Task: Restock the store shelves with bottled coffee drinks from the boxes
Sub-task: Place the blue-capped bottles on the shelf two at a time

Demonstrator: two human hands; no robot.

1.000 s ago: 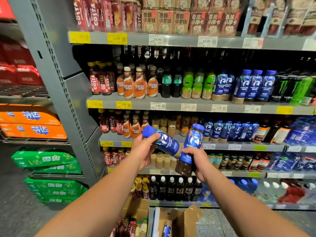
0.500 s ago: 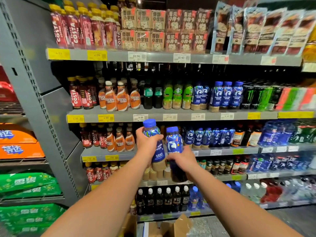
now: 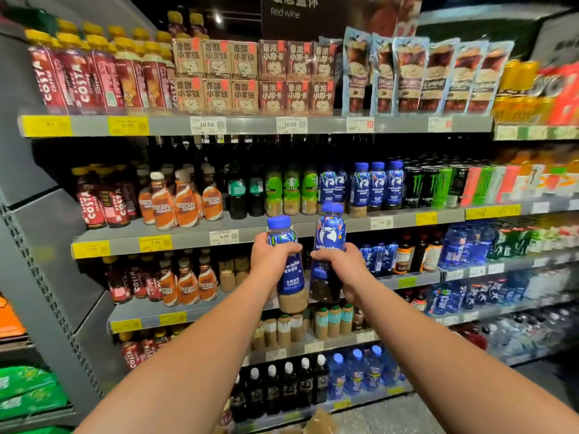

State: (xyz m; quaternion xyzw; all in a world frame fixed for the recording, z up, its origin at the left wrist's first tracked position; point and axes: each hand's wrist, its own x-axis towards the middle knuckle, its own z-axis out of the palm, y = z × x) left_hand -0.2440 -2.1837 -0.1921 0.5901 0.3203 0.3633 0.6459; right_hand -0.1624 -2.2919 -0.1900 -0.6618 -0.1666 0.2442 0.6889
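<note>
My left hand (image 3: 272, 257) grips a blue-capped, blue-labelled coffee bottle with pale latte (image 3: 289, 277), held upright. Beside it, my right hand (image 3: 340, 265) grips a second blue bottle with dark coffee (image 3: 329, 242), also upright and slightly higher. Both bottles hover in front of the edge of the second shelf (image 3: 313, 228), just below a row of the same blue-capped bottles (image 3: 376, 186) standing on that shelf.
Grey store shelving holds Costa bottles (image 3: 94, 202), Nescafe bottles (image 3: 185, 202), green-labelled bottles (image 3: 291, 192) and energy drink cans (image 3: 429, 186). Cartons and pouches fill the top shelf. A cardboard box flap (image 3: 319, 422) shows at the bottom edge, on the floor.
Both hands rose with their bottles from the third shelf level to the second shelf's edge. The left bottle went from tilted to upright. The view tilted upward.
</note>
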